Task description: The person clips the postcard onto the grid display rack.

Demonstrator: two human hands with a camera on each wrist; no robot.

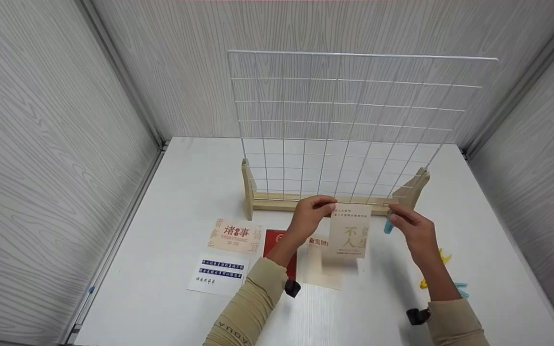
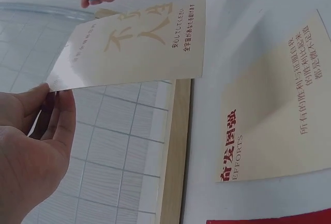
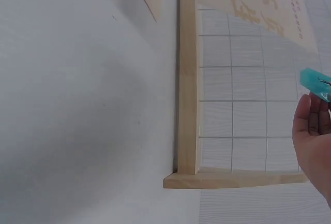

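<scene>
My left hand (image 1: 309, 217) pinches a cream postcard (image 1: 350, 230) by its upper left corner and holds it up in front of the wire grid. Gold and dark characters cover the card, which also shows in the left wrist view (image 2: 134, 48). To its right, my right hand (image 1: 414, 230) holds a teal clothespin (image 1: 389, 225) between thumb and fingers, apart from the card. The same clothespin (image 3: 316, 83) appears at the right edge of the right wrist view. Behind both hands a white wire grid (image 1: 334, 120) stands upright in a wooden base (image 1: 277, 204).
On the white table lie a cream card with red lettering (image 1: 236, 235), a white card with blue bands (image 1: 217, 274), a red card (image 1: 273, 240) and another cream card (image 1: 322, 274). Yellow clips (image 1: 445, 257) and a teal clip (image 1: 462, 290) lie by the right forearm.
</scene>
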